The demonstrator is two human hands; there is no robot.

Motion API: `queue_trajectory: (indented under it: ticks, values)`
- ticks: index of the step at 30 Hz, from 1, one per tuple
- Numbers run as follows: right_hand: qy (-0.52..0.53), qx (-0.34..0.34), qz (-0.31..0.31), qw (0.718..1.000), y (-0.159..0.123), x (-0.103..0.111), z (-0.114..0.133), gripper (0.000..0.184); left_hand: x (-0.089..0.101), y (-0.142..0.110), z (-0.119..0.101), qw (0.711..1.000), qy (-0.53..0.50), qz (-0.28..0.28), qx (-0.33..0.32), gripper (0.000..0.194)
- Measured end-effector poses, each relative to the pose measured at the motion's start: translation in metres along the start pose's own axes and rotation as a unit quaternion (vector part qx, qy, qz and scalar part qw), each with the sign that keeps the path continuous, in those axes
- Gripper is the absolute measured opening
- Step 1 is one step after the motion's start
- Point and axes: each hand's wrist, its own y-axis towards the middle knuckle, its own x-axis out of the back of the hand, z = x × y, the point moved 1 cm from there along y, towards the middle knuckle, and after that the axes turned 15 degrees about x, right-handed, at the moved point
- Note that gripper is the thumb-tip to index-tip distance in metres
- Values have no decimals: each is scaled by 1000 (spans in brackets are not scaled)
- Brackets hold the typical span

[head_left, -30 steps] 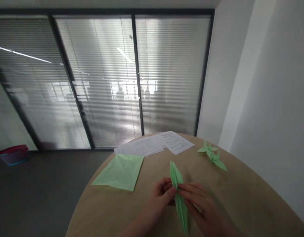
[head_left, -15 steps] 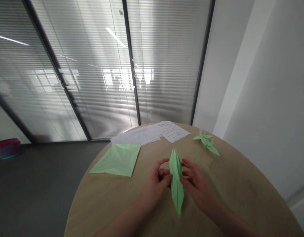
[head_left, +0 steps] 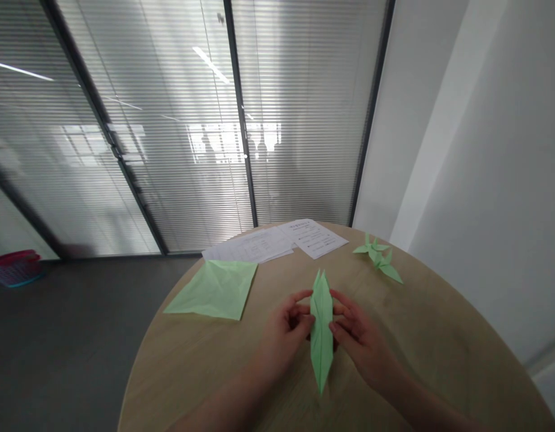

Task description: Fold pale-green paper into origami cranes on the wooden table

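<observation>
A long, narrow folded piece of light green paper [head_left: 321, 333] stands upright between my hands over the round wooden table [head_left: 439, 336]. My left hand [head_left: 286, 327] pinches its left edge with fingers closed. On the other side my right hand [head_left: 356, 336] grips its right edge, fingers closed too. The paper's two points aim away from me and its single tip points toward me.
A creased square green sheet [head_left: 214, 289] lies flat at the table's left. White printed papers [head_left: 277, 243] rest at the far edge. A finished green paper crane [head_left: 377, 257] sits at the far right. Glass walls with blinds stand behind; a red basket [head_left: 14, 269] sits on the floor at left.
The camera tilted down slightly. Both hands lifted the folded green paper off the table, turned it more upright and squarer to me, and moved to grip its two sides.
</observation>
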Motion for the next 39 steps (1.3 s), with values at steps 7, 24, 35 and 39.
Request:
queue_trajectory:
  ticks: [7,24,35,39]
  values:
    - [12,0,-15,1000,3,0,4,53,3,1,4,999,22,-17,-18,53]
    - [-12,11,9,1000,5,5,-5,20,2,-4,1,992,91,-77,-47,40]
    - [-36,20,18,999,7,12,10,19,1,-4,1,999,44,-20,6,30]
    - [-60,27,14,998,7,11,13,25,2,1,3,999,35,-16,32,30]
